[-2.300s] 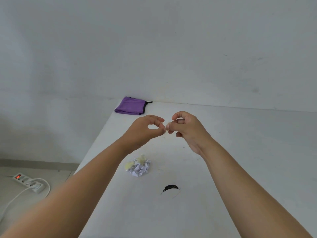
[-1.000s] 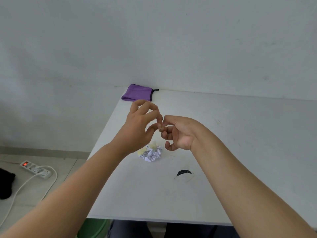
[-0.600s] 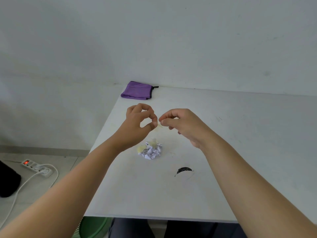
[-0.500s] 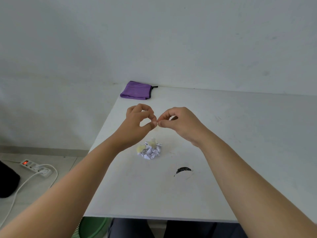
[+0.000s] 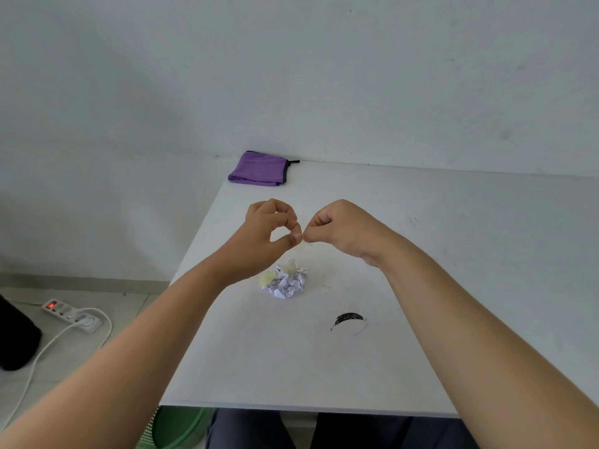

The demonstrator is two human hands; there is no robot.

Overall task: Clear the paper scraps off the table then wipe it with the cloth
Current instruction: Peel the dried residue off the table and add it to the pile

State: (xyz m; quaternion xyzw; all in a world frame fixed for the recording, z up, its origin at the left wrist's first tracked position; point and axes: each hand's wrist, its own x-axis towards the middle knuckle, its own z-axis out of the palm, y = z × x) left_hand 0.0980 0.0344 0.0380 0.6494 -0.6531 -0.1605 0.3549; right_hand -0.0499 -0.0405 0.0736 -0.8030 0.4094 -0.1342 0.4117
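Change: since the frame half a second back, both hands barely shift; their fingertips stay together above the tabletop [image 5: 453,254].
Left hand [image 5: 262,236]: thumb and forefinger pinch a small pale scrap [image 5: 306,243].
Right hand [image 5: 343,230]: fingers curled, pinching the same scrap.
Paper scraps [image 5: 287,281]: heaped mid-tabletop, nearer the left edge, below the hands.
Cloth [image 5: 259,169]: purple, folded, at the far left corner.
Black mark [image 5: 348,319]: toward the near edge, right of the heap.
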